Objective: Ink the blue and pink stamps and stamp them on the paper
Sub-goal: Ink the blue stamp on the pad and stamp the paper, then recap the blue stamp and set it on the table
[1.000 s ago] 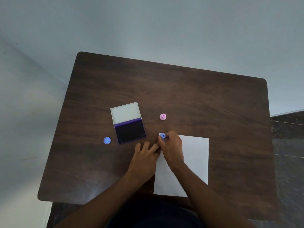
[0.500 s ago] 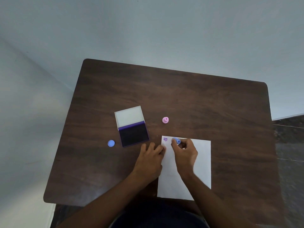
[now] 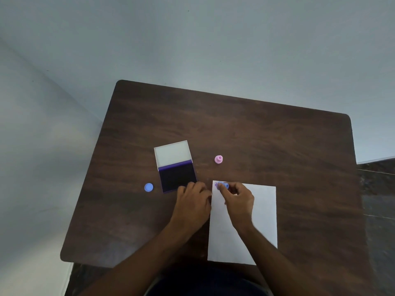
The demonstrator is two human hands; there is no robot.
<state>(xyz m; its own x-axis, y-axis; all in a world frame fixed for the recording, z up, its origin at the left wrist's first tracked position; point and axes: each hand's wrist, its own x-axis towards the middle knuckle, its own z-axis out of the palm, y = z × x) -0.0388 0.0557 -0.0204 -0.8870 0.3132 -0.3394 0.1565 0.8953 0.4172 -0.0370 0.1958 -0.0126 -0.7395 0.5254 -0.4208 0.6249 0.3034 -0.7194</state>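
Observation:
A white sheet of paper (image 3: 260, 212) lies on the dark wooden table (image 3: 256, 135), close to me. My right hand (image 3: 237, 199) pinches the small blue stamp (image 3: 224, 185) over the paper's top left corner, partly covering a purple mark there. My left hand (image 3: 192, 201) rests flat on the table, fingers at the paper's left edge. The pink stamp (image 3: 218, 159) stands alone on the table above the paper. The open ink pad (image 3: 177, 176), with a dark purple pad and white lid, sits left of the paper.
A round blue cap (image 3: 148, 187) lies left of the ink pad. The table's far and right parts are bare wood. Pale walls stand behind the table, with dark floor at the right.
My right hand stamped the paper's top left corner, lifted right to reveal a purple mark, then came back left over that corner. The view shifted slightly.

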